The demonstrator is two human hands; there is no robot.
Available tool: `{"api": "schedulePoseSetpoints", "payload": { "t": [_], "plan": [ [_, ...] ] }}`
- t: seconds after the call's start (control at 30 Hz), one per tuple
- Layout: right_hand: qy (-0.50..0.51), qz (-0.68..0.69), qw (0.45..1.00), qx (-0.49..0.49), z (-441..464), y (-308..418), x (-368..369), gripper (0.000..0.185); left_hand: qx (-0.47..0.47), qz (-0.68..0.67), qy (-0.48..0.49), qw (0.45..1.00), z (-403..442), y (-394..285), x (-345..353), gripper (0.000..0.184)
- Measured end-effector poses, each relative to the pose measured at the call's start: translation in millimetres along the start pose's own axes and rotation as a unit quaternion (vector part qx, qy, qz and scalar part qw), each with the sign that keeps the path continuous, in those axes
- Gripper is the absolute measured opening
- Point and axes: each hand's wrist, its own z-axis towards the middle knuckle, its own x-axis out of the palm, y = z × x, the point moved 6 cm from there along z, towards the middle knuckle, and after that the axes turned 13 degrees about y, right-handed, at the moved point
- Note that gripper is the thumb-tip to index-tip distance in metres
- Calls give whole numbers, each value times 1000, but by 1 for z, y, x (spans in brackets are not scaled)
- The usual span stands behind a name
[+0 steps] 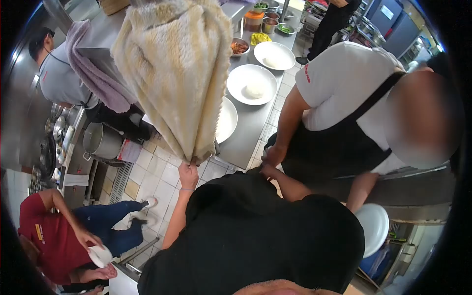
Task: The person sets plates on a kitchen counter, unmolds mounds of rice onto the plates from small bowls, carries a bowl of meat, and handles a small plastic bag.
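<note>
My left hand (188, 175) is closed on the lower end of a fluffy cream and tan striped towel (172, 73). The towel hangs from above, over the edge of the steel counter, and narrows to a gathered tip at my fingers. My right hand (268, 171) is beside the black apron of a person to my right, close to that person's hand (275, 155). Its fingers are too small and shaded to make out. Nearest the towel is a white plate (227, 120), partly covered by it.
On the steel counter (246, 142) stand a white plate with a white mound (253, 84), another plate (274, 55) and several food bowls. The person at right holds a white plate (372, 229). A person in red holds a white bowl (100, 256). A large pot (102, 140) stands left.
</note>
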Motion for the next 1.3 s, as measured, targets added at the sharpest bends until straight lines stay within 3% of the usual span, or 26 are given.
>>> {"api": "schedulePoseSetpoints", "payload": {
  "t": [0.03, 0.07, 0.17, 0.27, 0.33, 0.37, 0.43, 0.47, 0.53, 0.57, 0.67, 0.7, 0.73, 0.77, 0.8, 0.83, 0.87, 0.9, 0.93, 1.03, 1.1, 1.2, 1.23, 1.3],
  "plan": [
    [-25, 56, 998, 17, -6, 12, -3, 28, -1, -1, -3, 1000, -2, 5, 1, 23],
    [-99, -67, 991, 62, -117, 91, 50, 30, -1, -1, -5, 1000, -3, 7, 4, 23],
    [13, -296, 954, -46, -39, 75, 22, 32, -18, -17, -1, 1000, -5, 11, 8, 26],
    [-20, -480, 874, -78, -48, 89, 31, 35, -16, 2, -7, 1000, -5, 9, 8, 24],
    [-82, -361, 929, 11, -92, 106, 37, 39, -17, 12, -17, 1000, -5, -3, 3, 24],
    [-79, -489, 869, -23, -82, 109, 38, 38, -13, 31, -23, 999, -6, -5, 0, 24],
    [-77, -712, 693, -83, -67, 106, 35, 37, 0, 63, -34, 997, -7, -12, -4, 24],
    [-28, -689, 723, -36, -58, 97, 26, 30, 0, 77, -32, 996, -8, -17, -5, 24],
    [-64, -477, 875, -53, -66, 88, 16, 27, -14, 49, -12, 999, -6, -10, -3, 25],
    [-80, -366, 926, -50, -69, 81, 12, 26, -24, 35, -4, 999, -6, -7, -2, 25],
    [-140, -20, 989, -37, -135, 83, 29, 24, -14, 17, -9, 1000, 2, -11, 5, 25],
    [-111, -252, 960, -54, -109, 69, 20, 26, -13, 13, -10, 1000, 3, -12, 6, 25],
    [-116, -468, 872, -84, -109, 74, 25, 29, -38, 9, 10, 999, 5, 0, 7, 24],
    [-137, -656, 741, -54, -112, 67, 28, 30, -31, 20, 12, 999, 5, 6, 5, 24],
    [-124, -551, 817, -119, -117, 66, 24, 29, -22, 30, 14, 999, 7, 10, 5, 24],
    [-158, -354, 918, -83, -120, 52, 12, 28, -9, 37, 16, 999, 11, 12, 7, 24],
    [-185, -139, 972, -44, -125, 30, 6, 27, 24, 37, 7, 999, 12, 10, 7, 22],
    [-203, 82, 976, -5, -147, 21, 14, 27, 8, 18, 7, 1000, 12, 19, 6, 22],
    [-211, 37, 976, 29, -152, 8, 5, 27, -7, -3, 5, 1000, 16, 26, 11, 22],
    [-188, 136, 973, -5, -159, -19, -9, 26, -77, 5, 6, 997, 8, 23, 16, 19],
    [-175, 65, 982, 9, -148, -40, -39, 25, -99, 7, -25, 995, 1, 35, 19, 20],
    [-202, 238, 949, -37, -169, -71, -70, 17, -172, 178, -20, 969, -15, 38, 30, 20],
    [-197, 296, 933, -46, -168, -89, -82, 18, -215, 226, -3, 950, -31, 76, 31, 25],
    [-186, 324, 921, -108, -162, -127, -102, 17, -248, 253, 79, 932, -54, 97, 47, 32]
  ]
}}
